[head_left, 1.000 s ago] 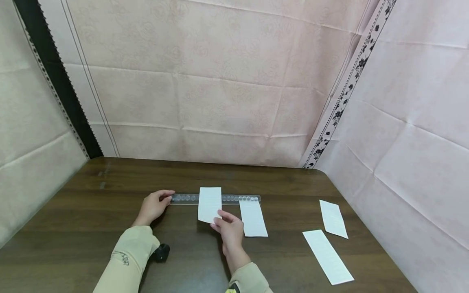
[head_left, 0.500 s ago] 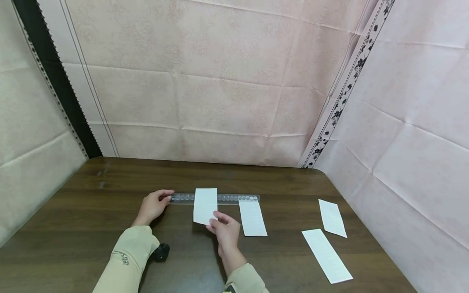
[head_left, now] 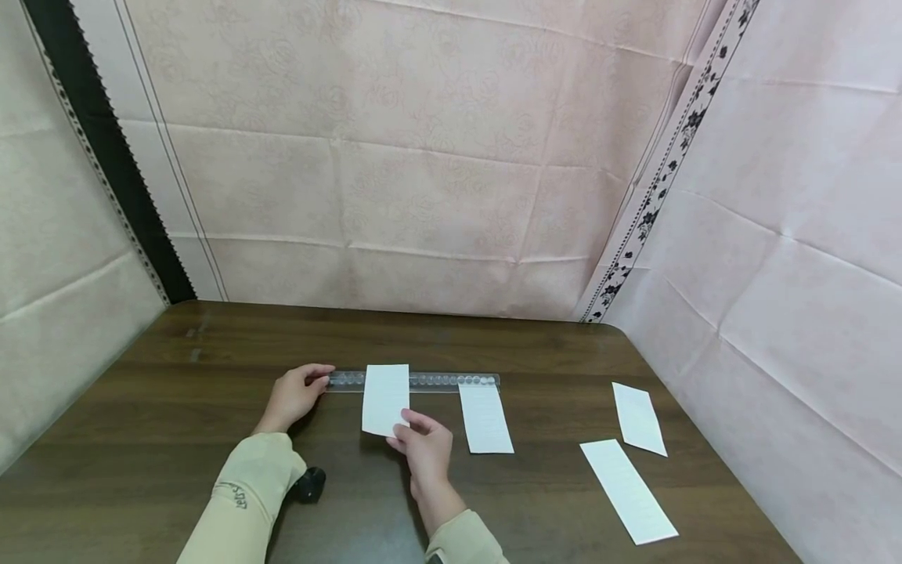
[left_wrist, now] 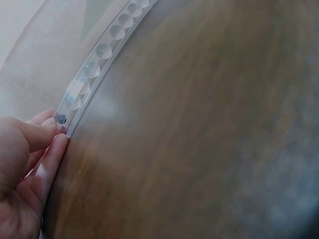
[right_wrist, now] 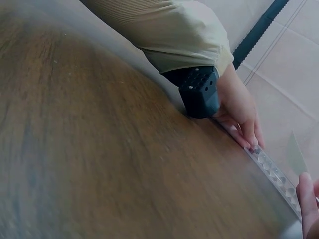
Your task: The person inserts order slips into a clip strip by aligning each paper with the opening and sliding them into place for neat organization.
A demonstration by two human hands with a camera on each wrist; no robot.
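Observation:
A clear plastic ticket rail (head_left: 451, 383) with a row of glassy balls lies crosswise near the table's middle. My left hand (head_left: 296, 398) pinches its left end between thumb and fingers; the left wrist view shows this grip close up on the rail (left_wrist: 103, 52). In my right hand (head_left: 426, 453), thumb and fingers pinch the lower right corner of a white paper slip (head_left: 384, 399). The slip stands tilted up and overlaps the rail's left half in the head view. A second paper slip (head_left: 486, 421) has its top edge at the rail's right end.
Two more paper slips, a long one (head_left: 629, 492) and a shorter one (head_left: 640, 420), lie apart on the right of the wooden table (head_left: 141, 470). Pale patterned cloth (head_left: 423, 196) hangs behind and at both sides. A black wrist camera (head_left: 308, 486) sits under the left sleeve.
My right hand has moved left with its paper slip along the rail, and slightly toward me. The left hand and the rail have stayed in place.

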